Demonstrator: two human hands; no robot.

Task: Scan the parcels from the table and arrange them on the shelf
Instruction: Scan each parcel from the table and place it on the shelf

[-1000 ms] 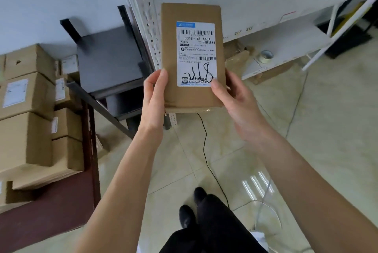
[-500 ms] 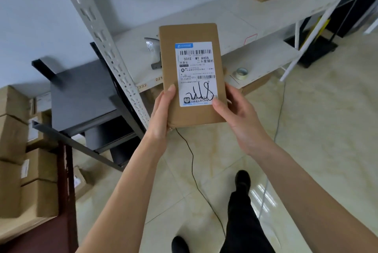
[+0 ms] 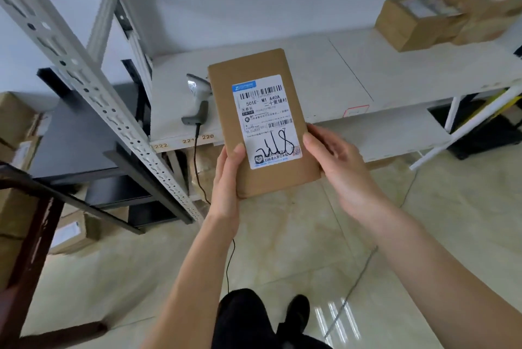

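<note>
The left hand (image 3: 226, 179) grips the lower left edge of a flat brown parcel (image 3: 262, 122), thumb on its face, while the right hand (image 3: 336, 162) holds the lower right edge with curled fingers, so the parcel hangs label-up in the air just in front of the white shelf (image 3: 353, 77). Behind the parcel's upper left corner a grey barcode scanner (image 3: 197, 100) lies near the shelf's front left edge, its cable dropping to the floor; cardboard boxes (image 3: 440, 18) are stacked at the shelf's far right end
</note>
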